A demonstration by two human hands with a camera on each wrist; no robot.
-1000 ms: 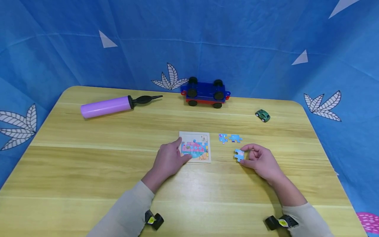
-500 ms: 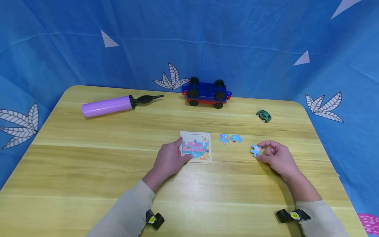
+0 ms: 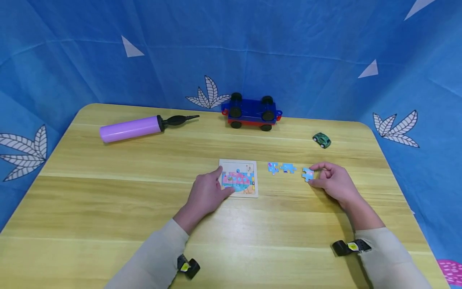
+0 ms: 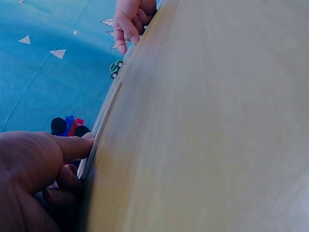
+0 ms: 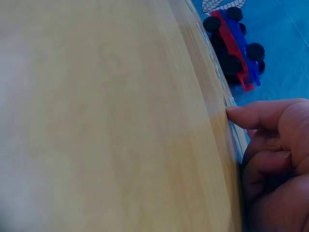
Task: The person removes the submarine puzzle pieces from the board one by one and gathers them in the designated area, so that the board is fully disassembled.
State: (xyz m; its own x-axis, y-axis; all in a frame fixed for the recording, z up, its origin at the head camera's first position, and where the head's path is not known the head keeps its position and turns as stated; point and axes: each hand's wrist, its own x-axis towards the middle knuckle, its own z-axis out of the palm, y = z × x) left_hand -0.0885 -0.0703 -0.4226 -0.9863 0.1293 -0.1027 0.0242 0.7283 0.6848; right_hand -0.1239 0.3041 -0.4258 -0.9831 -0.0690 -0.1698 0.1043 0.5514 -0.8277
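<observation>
My left hand [image 3: 206, 189] grips the square puzzle board [image 3: 234, 165] at its left side, index finger by the upper left edge and thumb over the lower edge. Pink and blue pieces fill the board's lower part; its upper part is pale and bare. A light-blue puzzle piece [image 3: 307, 174] is pinched between thumb and index finger of my right hand [image 3: 333, 181], close over the table. Left of it lie two loose pieces, one blue [image 3: 288, 168], the other blue with pink [image 3: 272, 167]. In the right wrist view, the right hand [image 5: 275, 154] mostly hides its piece.
Toward the back edge stands a blue and red toy wagon [image 3: 250, 112] with black wheels. A green toy car [image 3: 321, 140] sits at the back right, and a purple hand pump [image 3: 131, 129] with a black nozzle lies at the back left. A blue cloth [image 3: 288, 36] hangs behind the table.
My right hand has carried its piece to the right, then slightly back and away from me, level with the two loose pieces. The left hand keeps its place on the board.
</observation>
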